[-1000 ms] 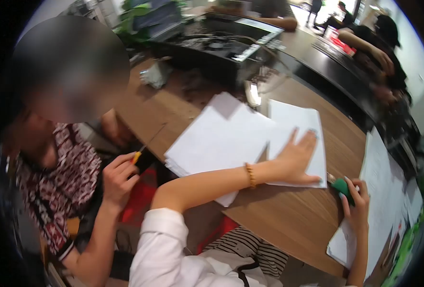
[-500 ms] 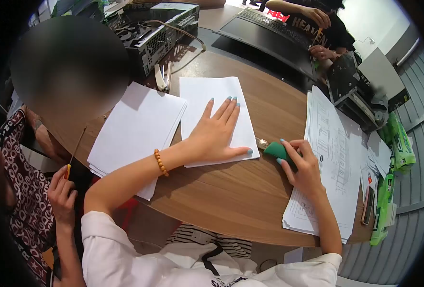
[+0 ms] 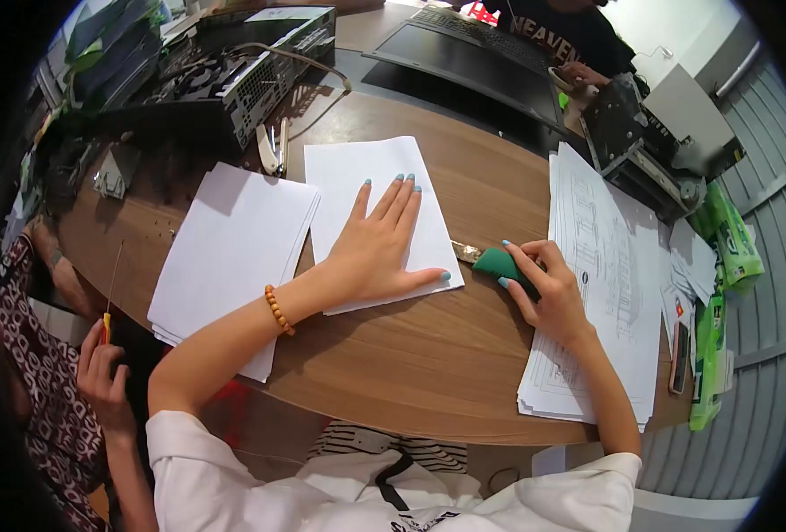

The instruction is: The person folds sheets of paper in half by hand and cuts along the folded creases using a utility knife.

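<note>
My left hand (image 3: 380, 246) lies flat with fingers spread on a white sheet of paper (image 3: 349, 168) that looks folded or stacked, pressing it to the table. At the sheet's right edge, my right hand (image 3: 548, 288) is closed around the green handle of a knife (image 3: 497, 263). Its short, worn metal blade points left and meets the paper's edge; whether the tip is under or between the layers is hidden. Left of my left hand, a stack of white paper (image 3: 233, 239) lies close beside the sheet.
Printed sheets (image 3: 588, 355) lie under my right forearm. Behind stand an opened computer case (image 3: 278, 80), a laptop (image 3: 473, 66) and a dark metal device (image 3: 637, 142). A white-handled tool (image 3: 273, 151) lies behind the papers. At left, another person's hand (image 3: 105, 377) holds a screwdriver (image 3: 107, 324).
The whole view has shifted, so things appear further left. Slightly more of the blade shows beside the paper. The person opposite has lowered a raised hand. My left hand stays flat.
</note>
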`<state>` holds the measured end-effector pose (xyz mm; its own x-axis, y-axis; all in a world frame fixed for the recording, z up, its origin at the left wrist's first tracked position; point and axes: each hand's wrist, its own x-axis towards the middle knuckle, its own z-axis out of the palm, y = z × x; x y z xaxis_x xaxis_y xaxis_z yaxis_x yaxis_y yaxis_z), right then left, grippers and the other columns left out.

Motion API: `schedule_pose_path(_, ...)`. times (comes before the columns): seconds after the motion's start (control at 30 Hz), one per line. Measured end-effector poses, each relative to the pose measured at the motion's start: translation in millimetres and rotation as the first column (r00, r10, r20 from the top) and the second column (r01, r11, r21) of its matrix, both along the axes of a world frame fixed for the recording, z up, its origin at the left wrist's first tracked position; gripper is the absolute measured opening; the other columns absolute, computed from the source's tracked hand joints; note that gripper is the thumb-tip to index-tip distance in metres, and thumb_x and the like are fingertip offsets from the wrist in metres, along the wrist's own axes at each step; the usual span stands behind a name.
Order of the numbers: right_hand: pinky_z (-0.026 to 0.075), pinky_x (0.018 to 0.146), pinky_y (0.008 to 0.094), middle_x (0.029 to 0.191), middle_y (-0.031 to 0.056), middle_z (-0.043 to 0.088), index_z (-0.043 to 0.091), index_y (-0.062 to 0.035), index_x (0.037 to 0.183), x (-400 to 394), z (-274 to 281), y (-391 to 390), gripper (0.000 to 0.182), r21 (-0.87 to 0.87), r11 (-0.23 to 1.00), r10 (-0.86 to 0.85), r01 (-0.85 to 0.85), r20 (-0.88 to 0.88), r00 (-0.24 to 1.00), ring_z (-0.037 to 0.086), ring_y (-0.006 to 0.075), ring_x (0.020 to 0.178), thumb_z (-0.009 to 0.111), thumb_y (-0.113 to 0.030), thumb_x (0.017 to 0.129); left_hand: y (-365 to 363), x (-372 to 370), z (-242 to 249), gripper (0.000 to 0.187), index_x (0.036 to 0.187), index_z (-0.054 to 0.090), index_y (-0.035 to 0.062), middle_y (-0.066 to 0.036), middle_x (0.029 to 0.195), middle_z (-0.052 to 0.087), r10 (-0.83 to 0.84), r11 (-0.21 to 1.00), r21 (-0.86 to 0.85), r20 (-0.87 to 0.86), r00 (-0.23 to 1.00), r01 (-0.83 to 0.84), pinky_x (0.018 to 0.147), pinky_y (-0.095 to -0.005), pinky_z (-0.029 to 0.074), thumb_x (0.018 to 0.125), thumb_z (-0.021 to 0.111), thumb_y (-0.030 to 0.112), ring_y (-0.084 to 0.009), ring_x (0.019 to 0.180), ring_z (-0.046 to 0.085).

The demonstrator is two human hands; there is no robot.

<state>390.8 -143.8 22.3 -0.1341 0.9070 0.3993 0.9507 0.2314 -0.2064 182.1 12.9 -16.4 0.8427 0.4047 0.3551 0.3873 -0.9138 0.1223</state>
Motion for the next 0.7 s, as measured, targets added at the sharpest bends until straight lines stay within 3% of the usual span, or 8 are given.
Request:
schedule_pose_path(0.53,0.046,0.069,0.0294,0.096,0.0117,0.051,0.056,-0.0044,0.116,12,1,10,0.043,-0.052,0.999,-0.006,0.002,-0.07,0.998,0.052,0.0217,0.078,0.066,-0.005,0.074,0,-1,4,0.092,0.128,0.027,-0.0156,-0.029,0.136,0.028,-0.009,1.0,0.003,-0.02,1.0,0.009,0.106,-0.0506,0.012,0.079,0.044,0.061,-0.0364,0.131,0.023)
schedule_pose_path(0.7,0.049,0.07,0.0312,0.096,0.0113,0.053,0.056,-0.0036,0.114,9,0,22,0.041,-0.027,1.0,0.008,-0.009,-0.009,1.0,0.054,0.0238,0.082,0.066,-0.011,0.074,-2,0,4,0.093,0.129,0.026,-0.0154,-0.029,0.137,0.027,0.011,1.0,0.003,-0.044,0.999,-0.011,0.106,-0.0503,0.011,0.079,0.044,0.061,-0.0357,0.132,0.021)
